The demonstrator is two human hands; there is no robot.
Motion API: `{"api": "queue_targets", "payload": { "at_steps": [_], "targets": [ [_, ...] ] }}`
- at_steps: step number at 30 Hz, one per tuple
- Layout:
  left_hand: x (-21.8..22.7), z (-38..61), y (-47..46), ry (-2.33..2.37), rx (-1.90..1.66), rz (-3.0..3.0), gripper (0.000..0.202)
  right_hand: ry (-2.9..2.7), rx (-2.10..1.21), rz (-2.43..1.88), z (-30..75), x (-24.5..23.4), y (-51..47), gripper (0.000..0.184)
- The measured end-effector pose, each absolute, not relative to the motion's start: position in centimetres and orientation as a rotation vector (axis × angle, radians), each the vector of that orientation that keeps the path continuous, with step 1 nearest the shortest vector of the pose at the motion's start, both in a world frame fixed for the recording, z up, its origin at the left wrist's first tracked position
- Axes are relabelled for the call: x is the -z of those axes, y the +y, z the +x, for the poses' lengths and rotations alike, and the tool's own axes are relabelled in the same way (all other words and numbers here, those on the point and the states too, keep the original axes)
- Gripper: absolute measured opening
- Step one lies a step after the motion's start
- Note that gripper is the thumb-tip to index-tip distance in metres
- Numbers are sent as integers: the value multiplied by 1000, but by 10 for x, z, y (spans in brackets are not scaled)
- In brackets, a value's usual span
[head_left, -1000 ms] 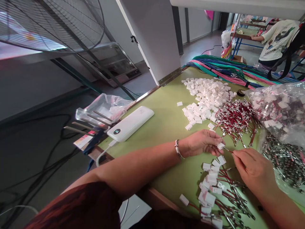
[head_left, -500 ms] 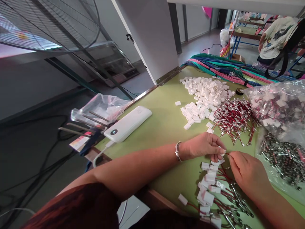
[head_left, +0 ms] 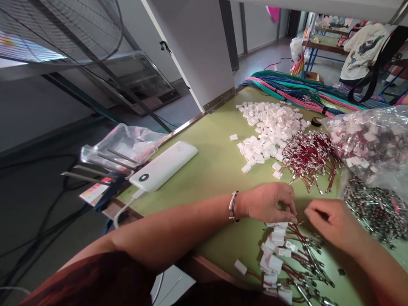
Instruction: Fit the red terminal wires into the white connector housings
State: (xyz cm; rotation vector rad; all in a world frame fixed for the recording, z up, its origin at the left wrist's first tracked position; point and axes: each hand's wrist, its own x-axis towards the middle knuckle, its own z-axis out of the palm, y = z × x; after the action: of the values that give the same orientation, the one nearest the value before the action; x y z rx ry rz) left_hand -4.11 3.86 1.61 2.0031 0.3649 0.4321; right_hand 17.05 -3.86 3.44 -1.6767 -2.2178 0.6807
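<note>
My left hand [head_left: 274, 203] is closed in a pinch, knuckles up, above the near pile of wired connectors. A bit of a white plastic connector [head_left: 288, 209] shows between its fingers, the rest of it hidden. Under and below the fingertips lie several white connectors [head_left: 271, 264] with short dark red wires [head_left: 295, 255] and metal-tipped ends pointing right. My right hand [head_left: 333, 223] is curled shut to the right, apart from the left, with nothing seen sticking out of it. Ahead lie a heap of loose white connector housings [head_left: 270, 121] and a bunch of red wires with metal terminals [head_left: 310, 155].
At right lie a clear bag of white parts [head_left: 372, 136] and a bag of dark metal-ended parts [head_left: 372, 208]. A white power bank [head_left: 165, 165] with a cable lies left. Coloured wire bundles [head_left: 287, 89] cross the far edge. A person [head_left: 363, 51] sits beyond.
My left hand has moved down onto the near pile with the connector. My right hand has come away from the red wire and the connector and is now separate, to the right.
</note>
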Motion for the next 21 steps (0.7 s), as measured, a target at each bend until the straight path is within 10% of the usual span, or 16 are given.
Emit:
{"api": "queue_targets", "payload": {
  "at_steps": [10, 21],
  "targets": [
    [-7, -31, 31, 188, -439, 2065, 27, -2006, 105, -2438, 212, -20, -8, 41],
    [1, -33, 37, 270, -788, 2192, 17, -1622, -714, -2260, 205, -34, -14, 20]
  ]
}}
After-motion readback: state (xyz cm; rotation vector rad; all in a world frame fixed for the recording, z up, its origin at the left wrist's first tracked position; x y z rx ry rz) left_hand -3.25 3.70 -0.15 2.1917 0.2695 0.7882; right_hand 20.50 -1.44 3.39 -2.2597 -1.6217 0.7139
